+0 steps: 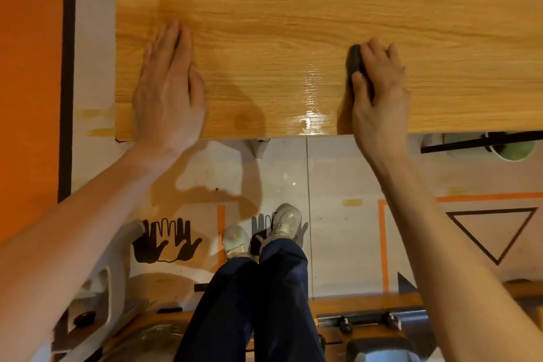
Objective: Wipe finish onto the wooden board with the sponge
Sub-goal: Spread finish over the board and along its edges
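Clearly my left hand lies flat, fingers together, near the wooden board's near-left corner to steady it; my right hand clamps the dark sponge near the near edge, beside wet sheen.

One camera on the person's head looks straight down, close over the flat brown wooden board, with the pale tiled floor far below the fingers.
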`<state>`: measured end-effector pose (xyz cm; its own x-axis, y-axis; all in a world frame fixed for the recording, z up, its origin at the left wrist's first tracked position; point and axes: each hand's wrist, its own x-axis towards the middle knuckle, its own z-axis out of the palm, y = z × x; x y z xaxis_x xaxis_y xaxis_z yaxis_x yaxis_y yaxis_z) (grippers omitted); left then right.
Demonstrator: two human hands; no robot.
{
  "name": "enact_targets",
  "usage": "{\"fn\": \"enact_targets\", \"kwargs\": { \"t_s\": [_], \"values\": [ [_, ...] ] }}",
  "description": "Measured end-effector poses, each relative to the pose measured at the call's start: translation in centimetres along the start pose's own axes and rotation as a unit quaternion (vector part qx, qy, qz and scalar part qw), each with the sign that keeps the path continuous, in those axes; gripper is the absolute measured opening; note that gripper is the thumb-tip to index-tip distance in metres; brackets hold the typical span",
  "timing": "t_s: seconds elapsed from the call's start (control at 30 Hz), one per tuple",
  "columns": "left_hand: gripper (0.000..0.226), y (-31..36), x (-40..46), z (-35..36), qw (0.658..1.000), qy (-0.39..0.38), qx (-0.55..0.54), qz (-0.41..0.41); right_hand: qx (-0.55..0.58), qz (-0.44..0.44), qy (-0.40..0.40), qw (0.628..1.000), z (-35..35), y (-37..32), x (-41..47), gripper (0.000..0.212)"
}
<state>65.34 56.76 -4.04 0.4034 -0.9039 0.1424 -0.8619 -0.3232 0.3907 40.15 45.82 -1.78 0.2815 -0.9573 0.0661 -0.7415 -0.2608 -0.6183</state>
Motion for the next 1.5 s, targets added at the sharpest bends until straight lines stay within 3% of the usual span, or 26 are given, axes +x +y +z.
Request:
{"fn": "enact_targets", "kwargs": {
  "t_s": [0.2, 0.33, 0.47, 0.57, 0.7, 0.8, 0.9, 1.0, 1.13, 1.2, 1.37, 1.5],
  "values": [
    [0.053, 0.2, -0.1, 0.0, 1.0, 0.0, 0.01, -0.002, -0.018, -0.129, -0.067, 0.989, -0.3, 0.5, -7.6, 0.039],
    [0.052, 0.4, -0.1, 0.1, 1.0, 0.003, 0.01, -0.006, -0.028, -0.123, -0.108, 0.986, 0.0, -0.5, -2.7, 0.038],
    [0.052, 0.3, -0.2, 0.1, 1.0, 0.013, 0.011, -0.001, -0.029, -0.083, -0.056, 0.995, 2.8, -2.7, 3.5, 0.04],
    [0.051, 0.3, -0.3, 0.2, 1.0, 0.018, 0.008, -0.003, -0.036, -0.11, -0.042, 0.992, 3.5, -3.2, -1.0, 0.041],
    [0.051, 0.3, -0.2, 0.1, 1.0, 0.021, 0.004, -0.006, -0.041, -0.173, -0.105, 0.979, 1.7, -1.7, -7.6, 0.04],
    [0.051, 0.3, -0.1, 0.1, 1.0, 0.021, 0.005, -0.01, -0.044, -0.185, -0.136, 0.972, 2.2, -2.9, -3.3, 0.04],
    [0.051, 0.2, -0.1, 0.2, 1.0, 0.023, 0.005, -0.01, -0.042, -0.157, -0.114, 0.98, 4.9, -5.6, 1.9, 0.041],
    [0.052, 0.1, -0.1, 0.2, 1.0, 0.022, 0.01, -0.006, -0.047, -0.171, -0.079, 0.981, 6.5, -7.0, -0.3, 0.04],
    [0.052, 0.3, -0.1, 0.2, 1.0, 0.016, 0.01, -0.004, -0.028, -0.226, -0.128, 0.965, 4.7, -5.5, -8.7, 0.039],
    [0.052, 0.4, -0.1, 0.0, 1.0, 0.011, 0.011, -0.009, -0.021, -0.238, -0.154, 0.959, 4.4, -5.4, -7.5, 0.039],
    [0.052, 0.3, -0.2, -0.1, 1.0, 0.004, 0.009, -0.013, -0.021, -0.171, -0.153, 0.973, 8.0, -10.2, -1.4, 0.039],
    [0.051, 0.0, -0.3, -0.2, 1.0, 0.004, 0.006, -0.009, -0.055, -0.299, -0.194, 0.933, 6.4, -7.8, -4.3, 0.047]
  ]
}}
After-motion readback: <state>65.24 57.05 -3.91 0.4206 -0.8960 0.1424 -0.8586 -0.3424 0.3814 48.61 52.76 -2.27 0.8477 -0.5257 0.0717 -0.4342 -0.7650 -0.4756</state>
